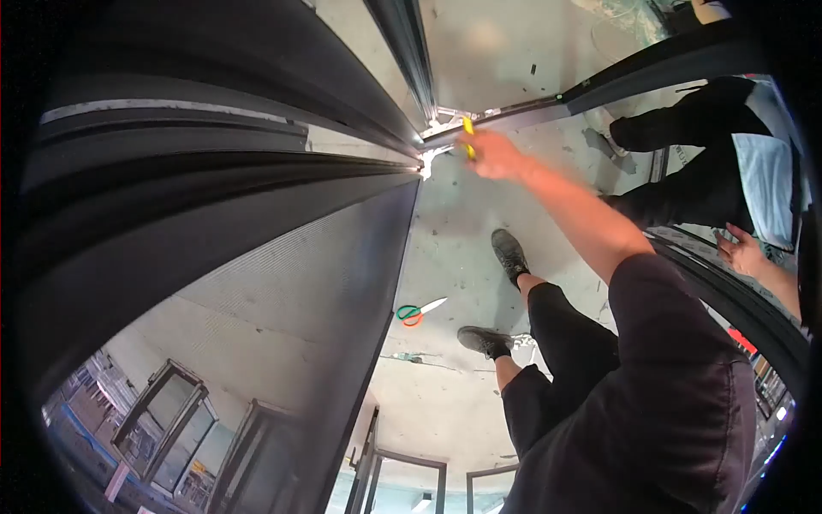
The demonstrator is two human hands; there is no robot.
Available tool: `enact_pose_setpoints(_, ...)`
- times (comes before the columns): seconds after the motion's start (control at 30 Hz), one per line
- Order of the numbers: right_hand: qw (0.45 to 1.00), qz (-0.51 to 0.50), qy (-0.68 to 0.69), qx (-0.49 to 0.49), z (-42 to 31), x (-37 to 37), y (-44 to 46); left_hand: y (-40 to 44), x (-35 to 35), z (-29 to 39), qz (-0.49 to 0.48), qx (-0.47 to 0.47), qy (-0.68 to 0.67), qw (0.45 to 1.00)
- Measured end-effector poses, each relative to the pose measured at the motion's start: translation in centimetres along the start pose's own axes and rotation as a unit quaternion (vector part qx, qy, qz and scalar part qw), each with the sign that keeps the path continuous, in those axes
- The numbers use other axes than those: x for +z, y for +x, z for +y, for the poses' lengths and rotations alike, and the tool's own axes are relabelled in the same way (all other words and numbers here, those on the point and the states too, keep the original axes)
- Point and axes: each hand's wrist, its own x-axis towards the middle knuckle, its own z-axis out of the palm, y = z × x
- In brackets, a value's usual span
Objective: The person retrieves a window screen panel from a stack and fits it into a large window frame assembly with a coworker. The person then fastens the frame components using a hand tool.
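Observation:
My right hand (pixel 495 156) is closed around a small yellow tool (pixel 468 137), its kind unclear and blurred by motion. It is beside the corner where dark frame profiles (pixel 501 115) meet. Whitish shreds or film (pixel 427 163) stick to that corner. A large dark panel (pixel 342 257) stands upright on the left, its edge running down from the corner. My left hand is out of view. Scissors (pixel 413 314) with green and orange handles lie on the floor near my shoes, apart from my hand.
A co-worker in dark trousers (pixel 685 128), a light blue cloth (pixel 765 184) at the hip, stands at the right; that person's hand (pixel 747 254) hangs beside another dark profile (pixel 728 300). Further frames (pixel 164 420) stand at the lower left. Small debris (pixel 533 69) lies on the floor.

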Motion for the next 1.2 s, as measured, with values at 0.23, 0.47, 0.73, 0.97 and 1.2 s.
enact_pose_setpoints(0.23,0.998,0.053,-0.003,0.042,1.5,-1.8,-19.2,-2.8,1.2,2.4,-0.191,0.019,0.114,0.975)
enact_pose_setpoints(0.47,0.982,0.09,-0.06,0.155,-3.9,-5.8,-38.7,-7.7,-1.9,5.2,-0.396,0.155,0.198,0.883)
enact_pose_setpoints(0.73,0.936,0.163,-0.003,0.312,-6.5,-2.0,-56.2,-11.0,-9.6,9.0,-0.506,0.237,0.232,0.796)
enact_pose_setpoints(0.97,0.924,0.022,-0.02,0.382,-5.1,-1.2,-62.0,-14.4,-14.3,10.8,-0.555,0.27,0.263,0.741)
enact_pose_setpoints(1.2,0.907,-0.047,0.07,0.412,-0.8,-4.2,-61.5,-22.1,-14.8,12.9,-0.595,0.306,0.277,0.69)
